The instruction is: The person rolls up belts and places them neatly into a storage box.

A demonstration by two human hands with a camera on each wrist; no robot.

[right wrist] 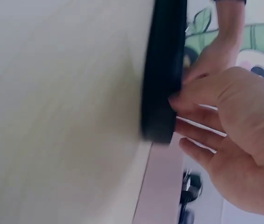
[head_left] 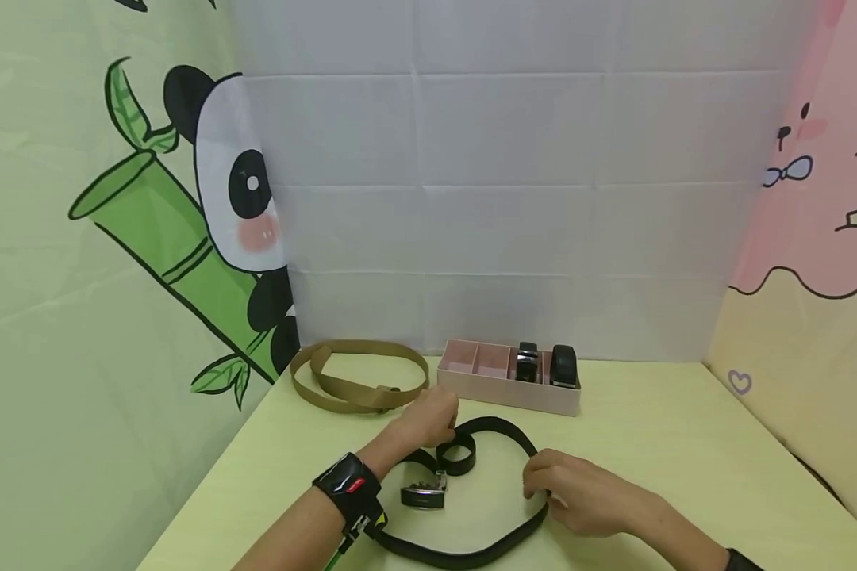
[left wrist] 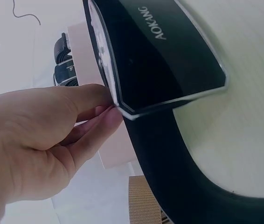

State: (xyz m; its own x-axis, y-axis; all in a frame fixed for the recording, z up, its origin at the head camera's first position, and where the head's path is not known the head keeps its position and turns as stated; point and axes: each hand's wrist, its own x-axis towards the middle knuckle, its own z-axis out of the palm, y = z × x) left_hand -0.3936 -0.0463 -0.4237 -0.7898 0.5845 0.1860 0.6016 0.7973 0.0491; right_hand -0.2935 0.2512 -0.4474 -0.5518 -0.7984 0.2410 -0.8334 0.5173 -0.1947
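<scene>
A black belt (head_left: 471, 560) lies in a wide loop on the table, with a small coil (head_left: 461, 466) near its far side. Its dark buckle (head_left: 423, 498), edged in silver, rests inside the loop; lettering reading AOKANG shows on the buckle (left wrist: 169, 60) in the left wrist view. At the coil, my left hand (head_left: 427, 420) pinches the strap between thumb and fingers, partly hiding it. My right hand (head_left: 589, 490) holds the loop's right side; in the right wrist view its thumb and fingers meet the belt (right wrist: 162, 79), which is blurred there.
Behind the hands stands a pink divided box (head_left: 507, 394), with rolled black belts (head_left: 563, 366) in its right compartments. A tan woven belt (head_left: 353, 390) lies loosely looped at the back left. Printed cloth walls (head_left: 507, 198) border the pale table (head_left: 657, 428).
</scene>
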